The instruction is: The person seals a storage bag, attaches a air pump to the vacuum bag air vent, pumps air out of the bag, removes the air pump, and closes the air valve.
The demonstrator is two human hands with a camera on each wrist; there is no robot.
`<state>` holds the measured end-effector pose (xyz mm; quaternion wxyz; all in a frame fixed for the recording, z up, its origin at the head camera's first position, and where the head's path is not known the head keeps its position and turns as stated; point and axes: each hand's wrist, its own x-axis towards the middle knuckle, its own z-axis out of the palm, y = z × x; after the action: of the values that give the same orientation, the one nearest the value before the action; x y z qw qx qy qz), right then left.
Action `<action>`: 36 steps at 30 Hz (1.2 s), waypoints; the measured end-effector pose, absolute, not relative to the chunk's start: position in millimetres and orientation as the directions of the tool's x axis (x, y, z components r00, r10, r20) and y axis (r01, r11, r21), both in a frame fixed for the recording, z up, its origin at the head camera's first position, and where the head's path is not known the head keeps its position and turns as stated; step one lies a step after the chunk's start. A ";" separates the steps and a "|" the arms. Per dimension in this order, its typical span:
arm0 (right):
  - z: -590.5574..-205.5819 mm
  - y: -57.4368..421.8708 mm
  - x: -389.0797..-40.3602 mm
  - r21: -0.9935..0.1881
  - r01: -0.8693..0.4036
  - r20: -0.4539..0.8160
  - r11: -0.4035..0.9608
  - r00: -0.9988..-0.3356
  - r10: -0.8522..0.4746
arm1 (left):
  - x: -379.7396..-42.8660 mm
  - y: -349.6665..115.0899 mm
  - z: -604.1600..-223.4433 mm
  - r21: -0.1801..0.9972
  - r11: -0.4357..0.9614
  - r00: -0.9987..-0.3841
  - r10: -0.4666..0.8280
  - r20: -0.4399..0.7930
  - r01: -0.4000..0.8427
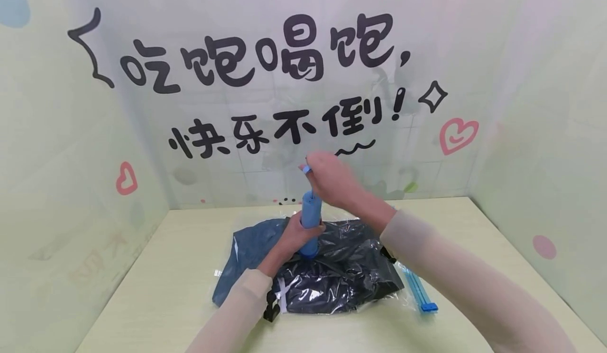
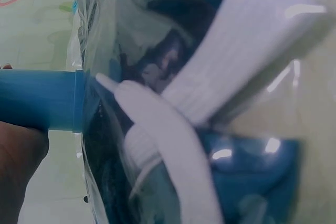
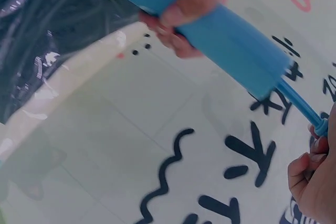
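Observation:
A blue hand pump [image 1: 311, 209] stands upright on a clear plastic storage bag [image 1: 327, 292] packed with dark folded clothes. My left hand [image 1: 300, 233] grips the pump's barrel around its lower half. Above it, my right hand [image 1: 332, 179] holds the pump's handle, mostly hidden in the fist. In the right wrist view a thin blue rod [image 3: 300, 104] sticks out of the barrel's top, up to the right hand. The left wrist view has the barrel's base against the plastic, with a white cord [image 2: 168, 129] and a white strip [image 2: 226, 51] close by under the film.
A blue zip strip with a blue slider [image 1: 429, 307] lies at the bag's right side. Near the bag's front left is a black buckle-like piece [image 1: 271, 308]. The pale table [image 1: 156, 290] meets a printed wall [image 1: 213, 105] behind.

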<state>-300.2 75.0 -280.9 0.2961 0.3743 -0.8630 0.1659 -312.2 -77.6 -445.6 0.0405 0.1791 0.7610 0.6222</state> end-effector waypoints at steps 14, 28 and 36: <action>-222.3 81.9 -296.0 -0.064 -0.725 0.795 0.685 -0.452 -0.404 | -310.5 -76.8 -447.2 0.956 0.162 -0.933 0.310 0.185 0.243; -269.4 73.2 -298.1 -0.056 -0.702 0.648 0.710 -0.566 -0.509 | -292.5 -78.8 -422.2 0.954 0.156 -0.918 0.350 0.189 0.256; -303.7 69.7 -299.4 -0.048 -0.695 0.582 0.717 -0.603 -0.545 | -300.0 -80.2 -429.1 0.955 0.130 -0.907 0.371 0.201 0.265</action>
<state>-299.4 69.7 -303.7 0.2751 0.3505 -0.8848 0.1361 -300.0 -80.2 -429.1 0.0424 0.2120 0.7504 0.6246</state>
